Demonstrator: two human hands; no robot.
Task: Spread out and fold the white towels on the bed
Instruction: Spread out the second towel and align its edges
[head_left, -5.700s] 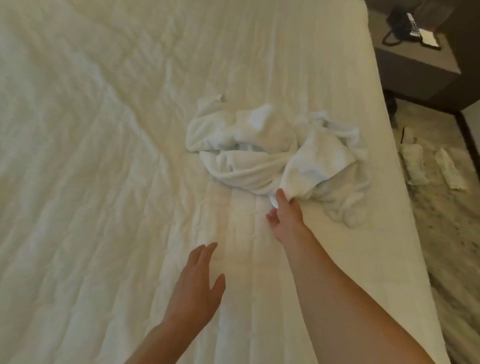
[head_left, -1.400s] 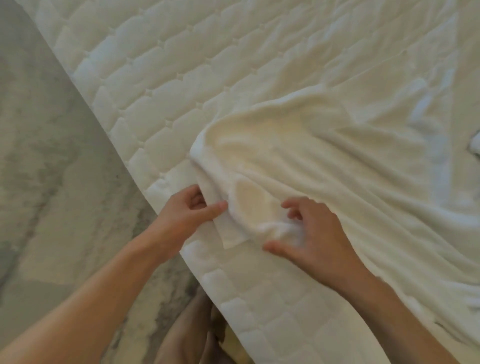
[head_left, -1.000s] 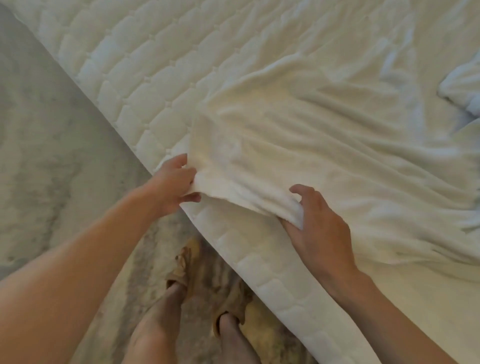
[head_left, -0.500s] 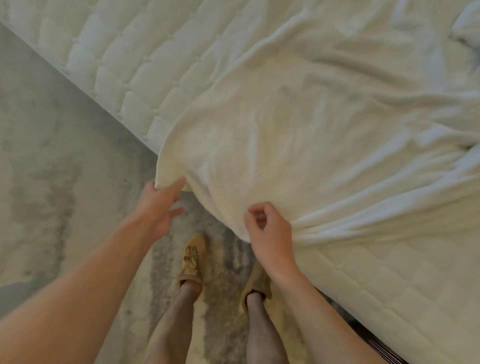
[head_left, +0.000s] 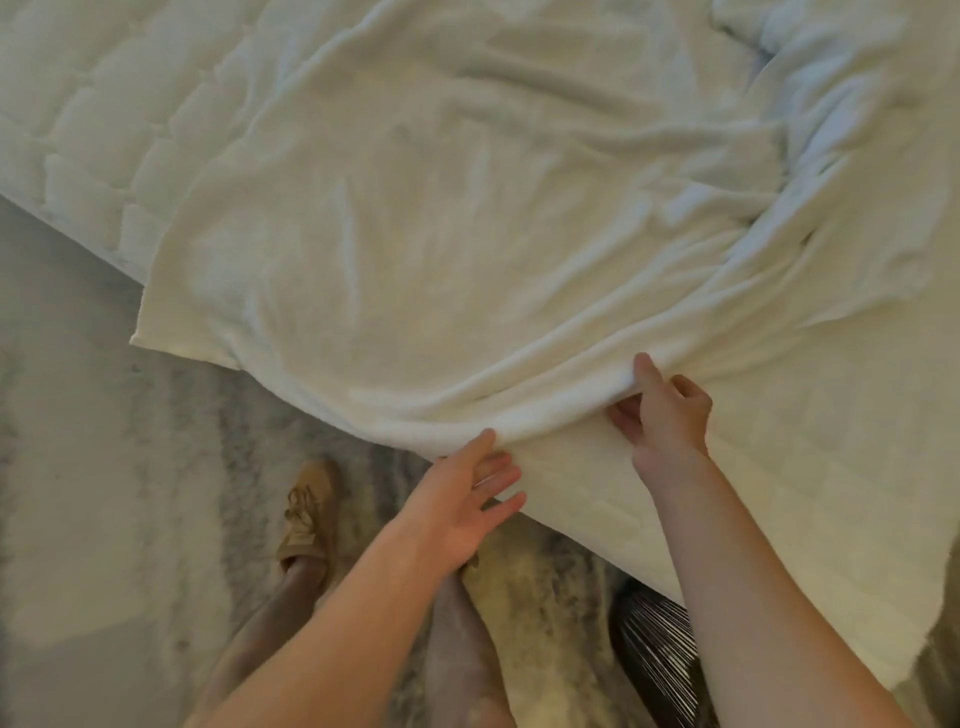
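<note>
Head view: towel (head_left: 441, 249), far end indistinct against white bed (head_left: 78, 104).

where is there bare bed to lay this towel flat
Bare quilted mattress shows upper left, beside the towel, and in a strip near right, below the hem the right hand pinches. Upper right is crowded with bunched folds.

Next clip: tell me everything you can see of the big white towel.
The white towel is large, cream-white, and looks like soft terry cloth. It lies mostly spread over the quilted bed, creased and bunched toward the far right. One corner overhangs the bed's edge above the floor. The right hand pinches a fold in its near edge; the left hand, fingers straight, touches that edge beside it.
</note>
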